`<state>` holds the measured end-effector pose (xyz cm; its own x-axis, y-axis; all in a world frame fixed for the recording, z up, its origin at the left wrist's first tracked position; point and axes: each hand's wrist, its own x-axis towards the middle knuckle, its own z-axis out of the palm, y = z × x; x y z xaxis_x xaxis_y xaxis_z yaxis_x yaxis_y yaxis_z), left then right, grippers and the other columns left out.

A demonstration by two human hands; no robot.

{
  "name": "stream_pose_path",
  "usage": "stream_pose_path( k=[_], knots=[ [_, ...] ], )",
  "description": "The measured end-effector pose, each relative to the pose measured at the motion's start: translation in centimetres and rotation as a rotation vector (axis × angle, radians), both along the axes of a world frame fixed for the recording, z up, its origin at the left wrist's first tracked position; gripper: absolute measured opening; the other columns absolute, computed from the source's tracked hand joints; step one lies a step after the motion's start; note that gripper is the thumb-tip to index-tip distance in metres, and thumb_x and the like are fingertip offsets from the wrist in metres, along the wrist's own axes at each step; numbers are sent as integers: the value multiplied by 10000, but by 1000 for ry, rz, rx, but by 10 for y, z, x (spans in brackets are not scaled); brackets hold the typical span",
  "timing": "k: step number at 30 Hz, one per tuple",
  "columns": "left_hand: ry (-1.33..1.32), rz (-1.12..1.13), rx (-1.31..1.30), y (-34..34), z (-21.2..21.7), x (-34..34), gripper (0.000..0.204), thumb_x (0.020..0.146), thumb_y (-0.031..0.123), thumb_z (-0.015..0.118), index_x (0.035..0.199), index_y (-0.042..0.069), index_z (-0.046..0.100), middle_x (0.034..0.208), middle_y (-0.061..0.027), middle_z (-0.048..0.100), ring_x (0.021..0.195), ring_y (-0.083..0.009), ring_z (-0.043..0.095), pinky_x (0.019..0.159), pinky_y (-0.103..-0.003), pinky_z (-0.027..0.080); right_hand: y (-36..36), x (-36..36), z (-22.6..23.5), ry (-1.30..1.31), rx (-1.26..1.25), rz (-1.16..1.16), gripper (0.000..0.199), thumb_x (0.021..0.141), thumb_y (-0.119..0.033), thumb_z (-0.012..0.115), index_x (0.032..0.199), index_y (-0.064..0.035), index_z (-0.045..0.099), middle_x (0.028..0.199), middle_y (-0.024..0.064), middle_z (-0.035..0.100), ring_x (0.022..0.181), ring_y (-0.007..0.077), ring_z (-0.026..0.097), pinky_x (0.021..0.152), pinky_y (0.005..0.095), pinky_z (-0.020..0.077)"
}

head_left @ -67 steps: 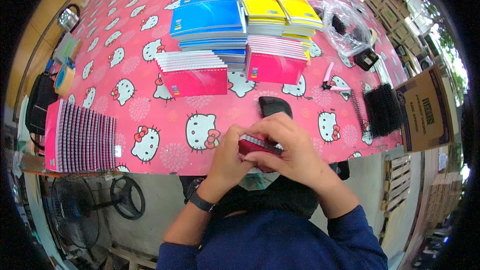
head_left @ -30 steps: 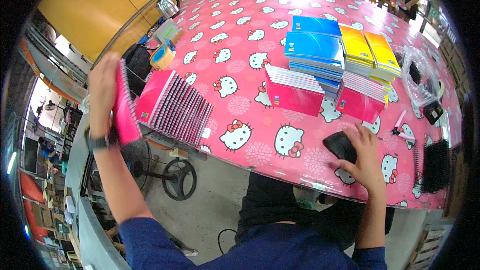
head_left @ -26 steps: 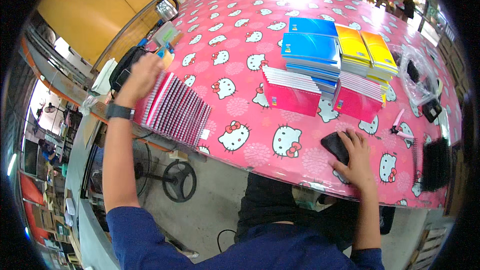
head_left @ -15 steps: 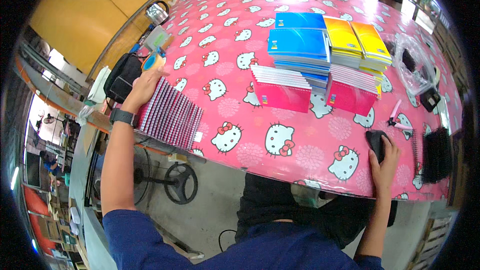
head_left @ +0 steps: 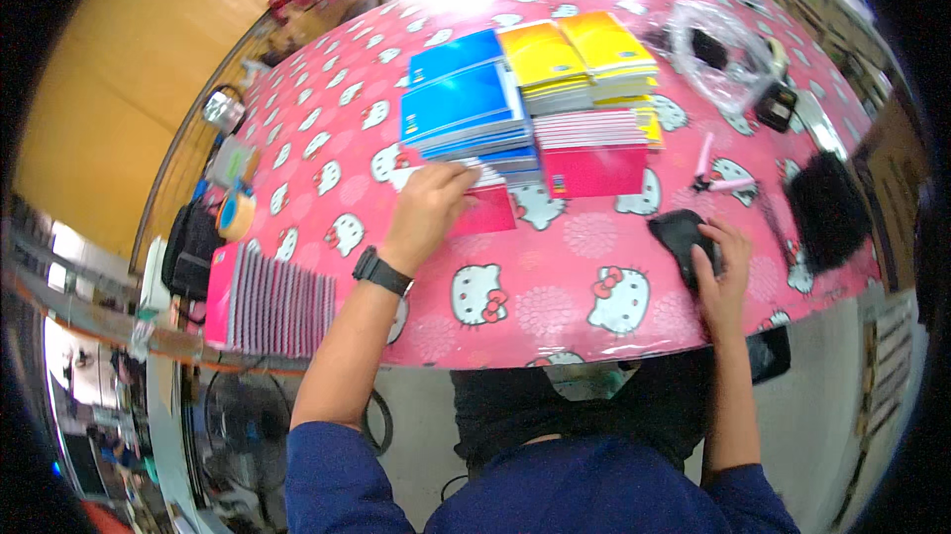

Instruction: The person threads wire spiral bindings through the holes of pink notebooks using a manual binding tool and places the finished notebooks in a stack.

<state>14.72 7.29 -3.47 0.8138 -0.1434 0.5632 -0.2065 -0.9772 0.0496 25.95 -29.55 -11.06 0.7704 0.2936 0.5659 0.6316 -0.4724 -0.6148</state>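
My left hand point(head_left: 431, 212), with a dark watch on its wrist, reaches over a small group of pink notebooks point(head_left: 487, 211). Its fingers are bent down onto their upper edges and hide much of them. My right hand point(head_left: 725, 271) is closed around the side of a black palm-sized object point(head_left: 677, 242) lying on the table; its exact kind is unclear. A second group of pink notebooks point(head_left: 596, 169) stands to the right, fanned at the top. Behind them lie stacks of blue notebooks point(head_left: 458, 108) and yellow notebooks point(head_left: 543, 55).
A long row of spiral-bound pink notebooks point(head_left: 272, 301) stands at the table's left edge, beside a tape roll point(head_left: 236, 216) and a black bag point(head_left: 190, 247). Pink-handled pliers point(head_left: 718, 177), a black brush-like thing point(head_left: 830, 212) and clear plastic wrap point(head_left: 718, 49) lie on the pink patterned tablecloth point(head_left: 545, 311).
My left hand has left the spiral-bound row and moved right to the nearer pink notebooks. My right hand stays at the black object. The whole view has turned.
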Motion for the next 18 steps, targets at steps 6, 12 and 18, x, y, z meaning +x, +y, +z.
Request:
stream_pose_path(
  k=[6, 12, 18],
  knots=[
    [-21, 36, -103, 2, -11, 13, 196, 688, 81, 713, 872, 34, 661, 849, -102, 632, 805, -271, 601, 706, -352, 477, -16, 15, -3, 37, 108, -26, 187, 759, -78, 624, 941, -35, 619, 999, 125, 609, 993, 278, 528, 871, 370, 404],
    [236, 190, -462, -55, 20, -16, 179, 694, 11, 693, 868, 16, 650, 816, -97, 623, 735, -235, 594, 673, -314, 460, -80, 91, 0, -58, -222, -313, 217, 757, -140, 657, 948, -40, 631, 986, 133, 605, 987, 285, 529, 835, 400, 431],
    [231, -62, -299, -131, -18, -38, 186, 688, 111, 706, 864, 98, 648, 787, -61, 599, 779, -246, 563, 705, -355, 396, -68, 99, 6, -1, -655, -433, 273, 755, -277, 676, 906, -54, 633, 992, 115, 562, 970, 294, 516, 797, 436, 440]
  ],
)
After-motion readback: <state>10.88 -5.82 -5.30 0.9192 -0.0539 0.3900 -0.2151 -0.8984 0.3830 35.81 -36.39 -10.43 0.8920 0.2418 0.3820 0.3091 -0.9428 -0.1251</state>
